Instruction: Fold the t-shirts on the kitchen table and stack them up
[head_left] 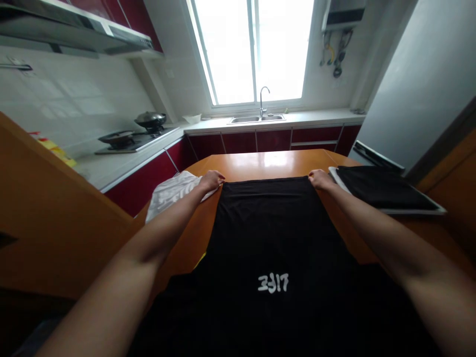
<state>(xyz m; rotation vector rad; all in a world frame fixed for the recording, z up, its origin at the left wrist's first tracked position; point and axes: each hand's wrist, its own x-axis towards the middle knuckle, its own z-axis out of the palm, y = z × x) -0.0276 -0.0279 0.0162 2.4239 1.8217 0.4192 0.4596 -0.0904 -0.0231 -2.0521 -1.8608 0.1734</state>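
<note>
A black garment (271,228) with white lettering near its lower middle lies spread over the orange wooden table (256,163). My left hand (211,180) pinches its far left corner, and my right hand (320,179) pinches the far right corner. Between the two hands the far edge runs nearly straight. Beside my left hand and partly behind my forearm is a crumpled white cloth (169,194). Folded black and white cloths (386,188) are stacked to the right of my right hand. A small bit of yellow (201,259) shows at the garment's left edge.
Beyond the table, a white counter (316,117) holds a sink (245,119) with a tall faucet (262,101). At the left are a stove (143,140), a covered wok (150,119) and a flat pan (116,137). A large grey appliance (412,89) stands at the right.
</note>
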